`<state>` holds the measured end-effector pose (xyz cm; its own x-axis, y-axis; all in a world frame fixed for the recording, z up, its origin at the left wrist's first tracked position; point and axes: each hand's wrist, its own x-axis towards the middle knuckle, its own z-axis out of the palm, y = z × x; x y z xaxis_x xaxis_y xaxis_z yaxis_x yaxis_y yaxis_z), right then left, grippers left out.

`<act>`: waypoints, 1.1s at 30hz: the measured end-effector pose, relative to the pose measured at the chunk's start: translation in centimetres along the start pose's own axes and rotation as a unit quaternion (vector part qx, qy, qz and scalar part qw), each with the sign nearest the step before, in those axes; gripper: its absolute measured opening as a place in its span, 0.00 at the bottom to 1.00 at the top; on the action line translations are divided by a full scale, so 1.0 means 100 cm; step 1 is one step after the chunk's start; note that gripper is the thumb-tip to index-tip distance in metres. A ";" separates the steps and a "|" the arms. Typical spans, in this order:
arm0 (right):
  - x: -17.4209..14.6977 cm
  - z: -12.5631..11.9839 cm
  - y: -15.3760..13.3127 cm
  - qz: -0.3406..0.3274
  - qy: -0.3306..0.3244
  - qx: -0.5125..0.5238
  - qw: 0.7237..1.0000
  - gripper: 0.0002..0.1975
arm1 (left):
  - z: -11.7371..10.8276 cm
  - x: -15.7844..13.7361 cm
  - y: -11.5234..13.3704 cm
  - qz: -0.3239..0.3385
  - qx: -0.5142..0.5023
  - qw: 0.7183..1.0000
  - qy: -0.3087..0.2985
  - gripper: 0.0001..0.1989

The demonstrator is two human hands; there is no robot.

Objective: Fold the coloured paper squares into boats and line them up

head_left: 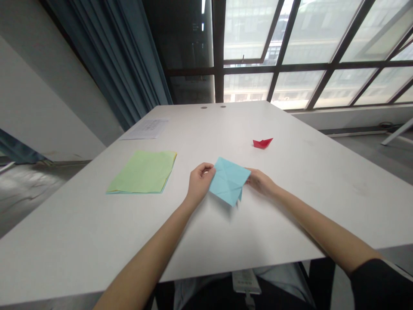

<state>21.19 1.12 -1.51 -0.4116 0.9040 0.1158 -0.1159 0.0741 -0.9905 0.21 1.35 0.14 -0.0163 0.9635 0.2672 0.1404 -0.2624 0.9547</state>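
"While we watch from the head view, the left hand [200, 180] is pinching the left corner of a folded light-blue origami sheet [227, 177] between thumb and fingers!"

"And the right hand [262, 182]?"

"Right up at the opposite corner, fingers partly hidden behind the paper. Whether they grip it, I can't tell."

"Where's that sheet, exactly?"

"Between the two hands, tilted, over the near part of the white table [97, 241], creases across its face and a pointed flap hanging at its lower right."

"Anything else out there?"

"Over on the left, a stack of origami paper [145, 172], light green on top, yellow and blue peeping out at the edges. Beyond it, a printed sheet [146, 129]. And past the right hand, a red paper boat [262, 143]!"
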 end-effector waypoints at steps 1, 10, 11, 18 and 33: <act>0.001 0.000 0.002 0.035 -0.001 0.032 0.999 0.22 | 0.000 0.002 -0.004 -0.015 -0.001 1.000 0.012 0.07; 0.000 0.006 0.003 0.089 -0.026 0.003 0.996 0.30 | 0.004 0.003 -0.020 -0.102 0.020 0.994 0.029 0.08; 0.000 0.006 0.003 0.085 -0.029 -0.011 0.996 0.28 | 0.005 0.002 -0.018 -0.109 0.006 0.994 0.023 0.09; -0.001 0.008 0.002 0.058 -0.050 -0.078 0.994 0.18 | 0.008 -0.005 -0.007 -0.215 -0.101 0.970 -0.056 0.27; -0.001 0.007 0.004 0.061 0.028 -0.036 0.997 0.24 | 0.006 0.001 -0.011 -0.181 -0.155 0.971 -0.019 0.14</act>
<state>20.52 0.71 -1.88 -0.3680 0.9298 -0.0077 -0.0018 -0.0090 -1.0000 0.67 1.78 -0.92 0.0278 0.9953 -0.0924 -0.1718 0.0958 0.9805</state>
